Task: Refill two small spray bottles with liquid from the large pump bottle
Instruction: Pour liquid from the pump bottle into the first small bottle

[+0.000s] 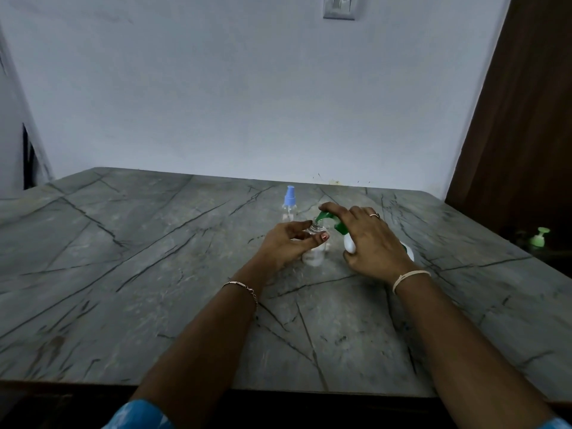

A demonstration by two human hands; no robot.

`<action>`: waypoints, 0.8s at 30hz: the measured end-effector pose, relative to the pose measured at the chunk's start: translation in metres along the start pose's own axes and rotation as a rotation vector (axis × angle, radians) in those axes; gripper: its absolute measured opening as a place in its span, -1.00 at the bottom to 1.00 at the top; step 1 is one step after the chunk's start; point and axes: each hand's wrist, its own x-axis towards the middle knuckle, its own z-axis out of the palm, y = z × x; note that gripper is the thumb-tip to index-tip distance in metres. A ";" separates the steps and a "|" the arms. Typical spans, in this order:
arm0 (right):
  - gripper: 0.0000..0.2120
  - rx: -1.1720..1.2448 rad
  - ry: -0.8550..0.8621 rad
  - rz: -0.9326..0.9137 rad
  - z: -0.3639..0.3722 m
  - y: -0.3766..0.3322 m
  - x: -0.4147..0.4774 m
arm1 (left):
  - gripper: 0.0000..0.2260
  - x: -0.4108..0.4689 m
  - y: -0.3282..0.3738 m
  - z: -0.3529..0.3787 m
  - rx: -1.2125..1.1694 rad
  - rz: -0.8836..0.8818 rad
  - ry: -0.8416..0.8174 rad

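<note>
Just right of the frame's centre, the left hand (288,244) curls thumb and fingers round the upper part of an uncapped small clear bottle (314,257), which stands upright on the grey veined marble table (154,274). The bottle's open mouth sits just past the fingertips. Immediately to the right, the right hand (373,243) wraps over the large pump bottle (349,245), whose white body shows below the palm. The forefinger lies along its green pump head (340,227), and the spout ends directly above the small bottle's mouth, very close to it; whether they touch cannot be told. Behind the left hand, slightly further up the frame, the second small spray bottle (290,205) stands alone with its blue spray head fitted, apart from both hands. That makes two small bottles, one open and one capped, and one pump bottle in hand. A further green-topped dispenser (540,237) sits in shadow at the right edge. The right hand has one ring (374,215), and each wrist wears one band. A switch plate (339,7) is on the wall at top centre.
</note>
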 end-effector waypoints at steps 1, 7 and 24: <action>-0.12 0.004 -0.013 0.001 -0.002 0.001 -0.001 | -0.46 0.000 0.000 0.000 -0.004 0.005 -0.005; 0.02 0.002 -0.059 0.040 -0.004 -0.007 0.002 | -0.47 0.001 0.001 0.001 -0.035 0.004 -0.005; -0.13 0.007 0.005 0.013 -0.001 -0.006 0.001 | -0.49 -0.001 0.005 0.000 -0.147 -0.041 -0.060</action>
